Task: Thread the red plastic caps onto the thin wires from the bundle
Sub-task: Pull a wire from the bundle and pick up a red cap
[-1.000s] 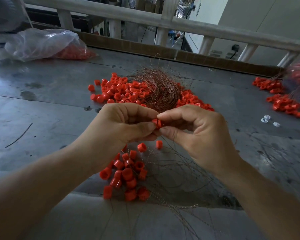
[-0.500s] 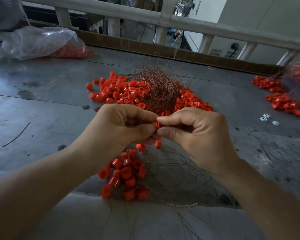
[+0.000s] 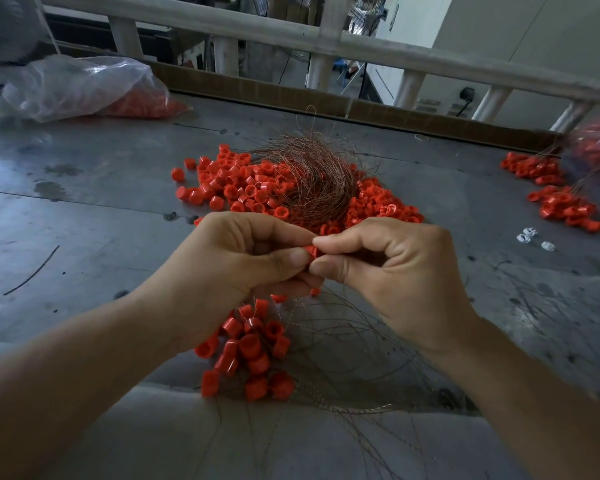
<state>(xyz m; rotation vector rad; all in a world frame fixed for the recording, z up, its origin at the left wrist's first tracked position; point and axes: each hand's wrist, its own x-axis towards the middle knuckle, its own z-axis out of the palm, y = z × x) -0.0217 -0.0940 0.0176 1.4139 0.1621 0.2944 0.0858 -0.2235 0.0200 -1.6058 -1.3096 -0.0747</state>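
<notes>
Since a second ago the left hand (image 3: 243,268) and right hand (image 3: 392,275) have drawn closer, both pinching one red cap (image 3: 310,251) — now nearly hidden — just nearer than the wire bundle (image 3: 314,181), so this threading seems under way.

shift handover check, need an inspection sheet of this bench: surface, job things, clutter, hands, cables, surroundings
surface: grey metal table, stained and scuffed
job's things: wire bundle lies on the loose cap pile; capped wires clustered below the left hand
clutter: plastic bag holding red caps, far left; second cap pile far right; small white pieces near it; stray wire scrap at left
hands: left hand and right hand both pinch one red cap between them
cables: black cord at a wall socket behind the railing
surroundings: white railing and cardboard strip along the far edge
</notes>
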